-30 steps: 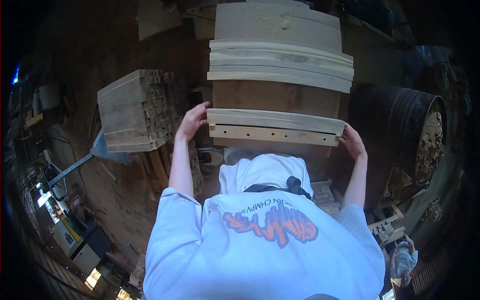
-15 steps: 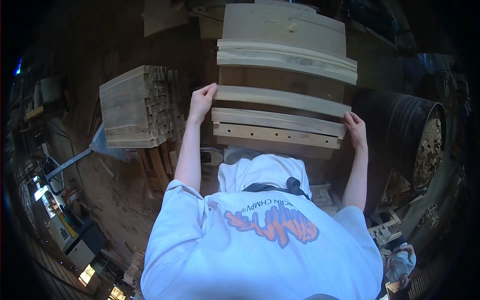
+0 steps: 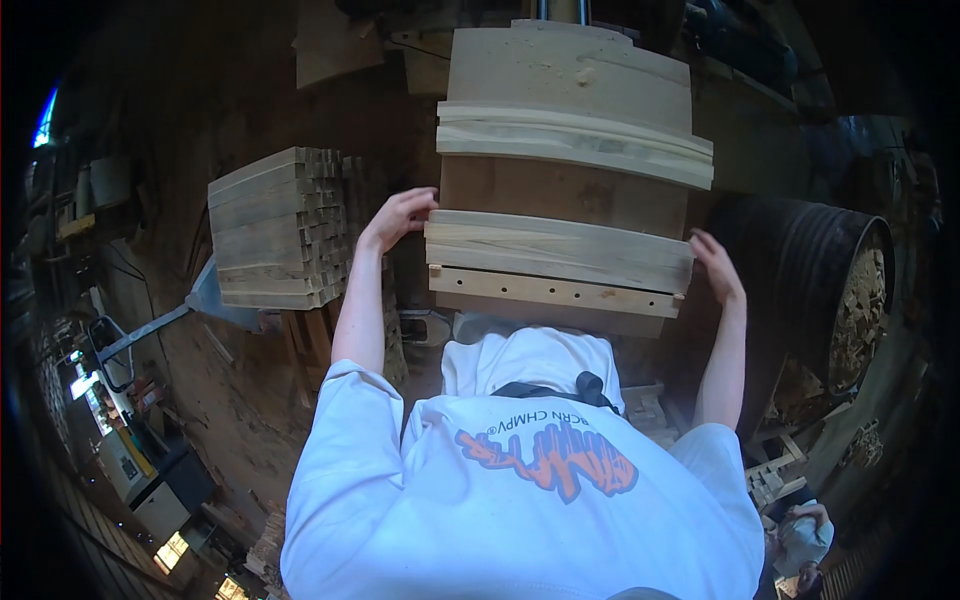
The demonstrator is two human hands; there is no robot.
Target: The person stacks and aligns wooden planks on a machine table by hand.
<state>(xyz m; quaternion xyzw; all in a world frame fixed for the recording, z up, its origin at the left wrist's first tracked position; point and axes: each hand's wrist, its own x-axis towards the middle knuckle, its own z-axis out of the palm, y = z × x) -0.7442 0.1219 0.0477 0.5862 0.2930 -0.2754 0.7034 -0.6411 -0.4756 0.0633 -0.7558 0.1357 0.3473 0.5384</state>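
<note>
Pale wooden slats (image 3: 560,246) lie side by side across the bench top, just behind a strip with a row of dark holes (image 3: 530,288). My left hand (image 3: 408,213) is at the left end of the slats, its fingers apart and holding nothing. At their right end, my right hand (image 3: 712,262) has its fingers spread beside the slat ends. Farther back, another group of pale slats (image 3: 575,143) rests across the brown bench surface (image 3: 560,192).
A stack of boards (image 3: 260,232) stands at the left. To the right is a dark barrel (image 3: 800,280) with wood scraps (image 3: 863,310) inside. A wide board (image 3: 575,75) lies at the back. Another person (image 3: 803,535) is at the lower right.
The slat I held between both hands has come down against the near slats. Both hands have let go of it. The view has shifted slightly.
</note>
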